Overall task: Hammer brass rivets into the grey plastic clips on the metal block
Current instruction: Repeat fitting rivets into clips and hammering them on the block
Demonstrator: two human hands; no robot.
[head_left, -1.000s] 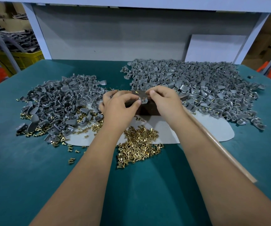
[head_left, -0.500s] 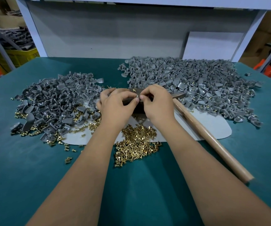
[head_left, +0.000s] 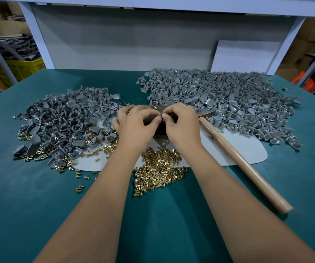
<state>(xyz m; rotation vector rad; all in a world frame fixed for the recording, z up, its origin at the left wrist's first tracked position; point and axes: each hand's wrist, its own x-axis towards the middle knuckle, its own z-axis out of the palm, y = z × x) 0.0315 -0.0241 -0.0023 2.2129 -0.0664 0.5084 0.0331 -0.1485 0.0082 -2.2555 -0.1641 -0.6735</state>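
Observation:
My left hand (head_left: 136, 125) and my right hand (head_left: 182, 122) meet over the dark metal block (head_left: 159, 130), which they mostly hide. Their fingertips pinch a small grey plastic clip (head_left: 159, 115) between them; whether a rivet sits in it I cannot tell. Loose brass rivets (head_left: 158, 168) lie heaped just in front of the block. A wooden-handled hammer (head_left: 242, 160) lies on the table to the right of my right hand, its head hidden among clips.
One heap of grey clips (head_left: 63, 120) mixed with rivets lies at the left, a larger heap (head_left: 219, 95) at the back right. A pale mat (head_left: 247, 150) lies under the work. The teal table (head_left: 29, 196) ends at a grey back panel (head_left: 124, 44).
Both hands have drawn closer together over the block. The hammer handle, partly behind my right forearm before, now lies in plain view to the right.

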